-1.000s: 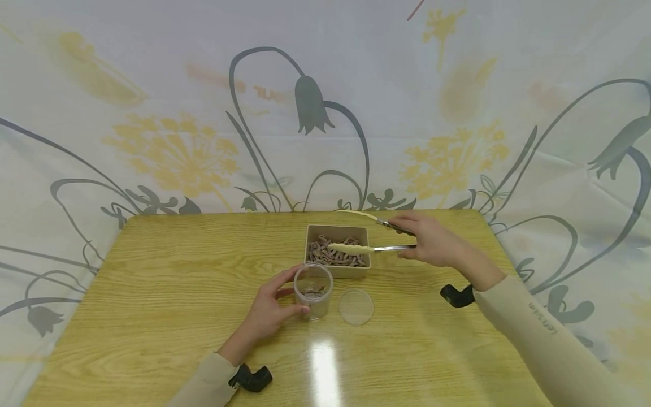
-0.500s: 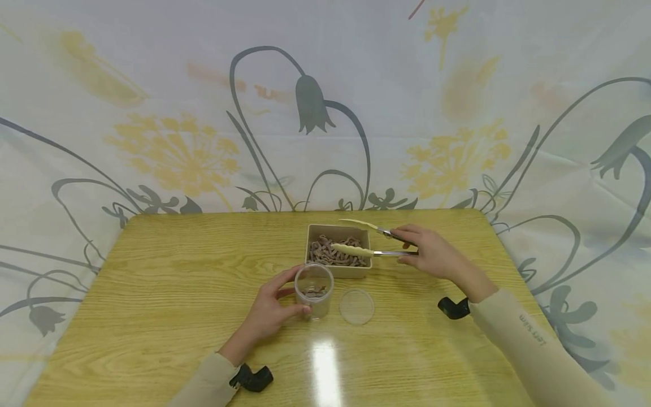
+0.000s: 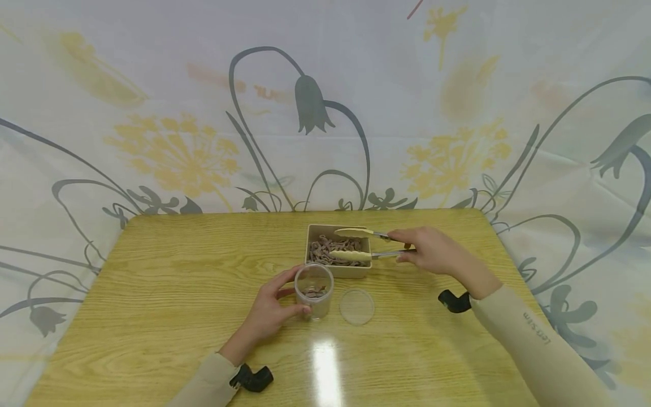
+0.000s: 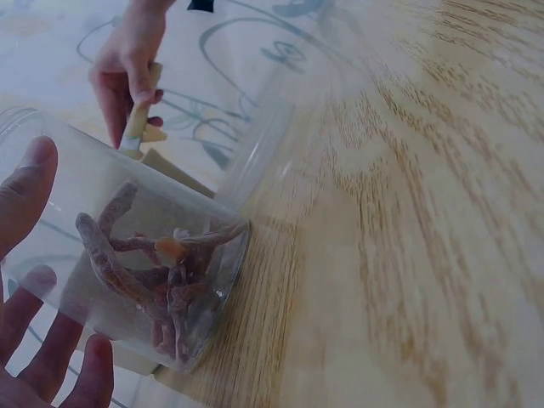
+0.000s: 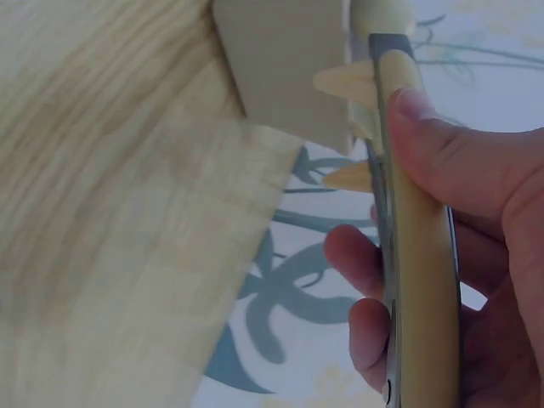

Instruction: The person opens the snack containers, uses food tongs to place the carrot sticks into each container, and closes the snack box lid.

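My left hand (image 3: 269, 311) grips a clear plastic jar (image 3: 320, 308) from its left side, thumb in front. Brownish, wrinkled dried strips (image 4: 127, 263) lie in the bottom of the jar, which stands lidless on the table. My right hand (image 3: 432, 254) holds tongs (image 3: 351, 256) with cream scalloped tips and metal arms, pinched between thumb and fingers in the right wrist view. The spread tips reach over the beige box (image 3: 338, 272) behind the jar. More of the same strips (image 3: 319, 247) fill the box floor. Whether the tips touch any strip, I cannot tell.
A clear round lid (image 3: 356, 307) lies flat on the wooden table (image 3: 203, 271), right of the jar. Behind the table's far edge hangs a flower-patterned cloth (image 3: 315, 158). Black wrist mounts (image 3: 251, 377) jut from both sleeves.
The tongs' far arm has come down and nearer to the other arm, so both tips now lie over the box. My left hand and the jar have stayed put.
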`<state>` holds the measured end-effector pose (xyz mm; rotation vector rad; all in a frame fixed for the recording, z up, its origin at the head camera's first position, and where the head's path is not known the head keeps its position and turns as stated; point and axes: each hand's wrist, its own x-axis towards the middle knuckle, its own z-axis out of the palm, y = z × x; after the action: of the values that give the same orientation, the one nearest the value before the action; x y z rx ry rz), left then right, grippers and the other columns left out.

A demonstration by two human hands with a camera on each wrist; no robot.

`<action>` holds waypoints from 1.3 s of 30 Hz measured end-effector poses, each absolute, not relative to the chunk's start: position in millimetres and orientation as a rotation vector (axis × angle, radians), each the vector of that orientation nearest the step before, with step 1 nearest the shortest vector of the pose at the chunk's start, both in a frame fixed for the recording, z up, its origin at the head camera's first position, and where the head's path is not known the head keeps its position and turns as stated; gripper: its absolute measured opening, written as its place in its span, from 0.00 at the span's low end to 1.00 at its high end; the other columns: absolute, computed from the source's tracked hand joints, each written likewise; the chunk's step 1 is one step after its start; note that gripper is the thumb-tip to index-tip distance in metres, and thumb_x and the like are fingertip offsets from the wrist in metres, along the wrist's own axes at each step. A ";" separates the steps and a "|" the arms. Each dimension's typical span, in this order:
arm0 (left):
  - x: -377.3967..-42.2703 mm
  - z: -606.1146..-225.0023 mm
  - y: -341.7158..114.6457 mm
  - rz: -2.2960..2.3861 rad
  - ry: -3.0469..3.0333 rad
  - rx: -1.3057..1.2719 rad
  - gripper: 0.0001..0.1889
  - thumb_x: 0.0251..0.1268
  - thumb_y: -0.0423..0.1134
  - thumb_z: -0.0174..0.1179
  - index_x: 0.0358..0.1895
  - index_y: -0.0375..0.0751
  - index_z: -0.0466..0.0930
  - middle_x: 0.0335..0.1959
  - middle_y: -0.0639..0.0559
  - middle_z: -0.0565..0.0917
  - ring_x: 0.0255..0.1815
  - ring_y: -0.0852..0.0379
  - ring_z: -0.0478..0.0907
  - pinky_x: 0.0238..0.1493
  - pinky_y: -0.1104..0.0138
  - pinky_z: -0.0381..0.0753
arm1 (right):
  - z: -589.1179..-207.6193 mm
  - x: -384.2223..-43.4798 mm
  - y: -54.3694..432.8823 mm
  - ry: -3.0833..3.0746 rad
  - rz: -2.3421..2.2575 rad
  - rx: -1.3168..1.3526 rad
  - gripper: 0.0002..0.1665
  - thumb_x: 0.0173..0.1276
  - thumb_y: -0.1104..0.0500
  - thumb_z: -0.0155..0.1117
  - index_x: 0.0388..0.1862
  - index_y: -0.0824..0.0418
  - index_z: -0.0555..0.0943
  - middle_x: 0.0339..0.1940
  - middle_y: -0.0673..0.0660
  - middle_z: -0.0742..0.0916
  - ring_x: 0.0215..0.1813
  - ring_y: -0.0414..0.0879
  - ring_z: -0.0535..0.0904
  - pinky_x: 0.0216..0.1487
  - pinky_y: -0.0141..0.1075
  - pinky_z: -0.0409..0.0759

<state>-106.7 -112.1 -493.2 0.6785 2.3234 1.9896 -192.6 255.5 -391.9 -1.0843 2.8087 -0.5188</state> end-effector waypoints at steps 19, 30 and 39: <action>-106.7 -491.8 -113.6 1.995 2.338 0.719 0.42 0.48 0.28 0.75 0.72 0.44 0.70 0.67 0.44 0.75 0.66 0.41 0.71 0.60 0.55 0.78 | -325.5 -202.4 214.1 2.680 0.073 -0.935 0.25 0.64 0.60 0.73 0.60 0.61 0.82 0.53 0.58 0.87 0.46 0.53 0.84 0.42 0.45 0.85; -106.0 -493.3 -112.6 1.994 2.343 0.710 0.42 0.49 0.27 0.75 0.71 0.41 0.70 0.66 0.44 0.75 0.66 0.40 0.71 0.60 0.54 0.79 | -336.8 -196.4 216.4 2.765 0.107 -1.093 0.18 0.63 0.61 0.73 0.52 0.57 0.87 0.44 0.53 0.89 0.34 0.48 0.84 0.34 0.41 0.84; -105.4 -493.4 -110.3 2.017 2.333 0.689 0.43 0.46 0.22 0.74 0.71 0.36 0.68 0.67 0.40 0.74 0.65 0.36 0.71 0.59 0.48 0.78 | -348.1 -192.0 230.0 2.812 0.020 -1.104 0.18 0.64 0.61 0.72 0.54 0.58 0.87 0.50 0.54 0.88 0.36 0.48 0.85 0.34 0.41 0.84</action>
<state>-105.4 -110.3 -493.4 0.6890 2.3333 2.0166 -192.0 230.0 -348.1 -1.1037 2.8122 0.0199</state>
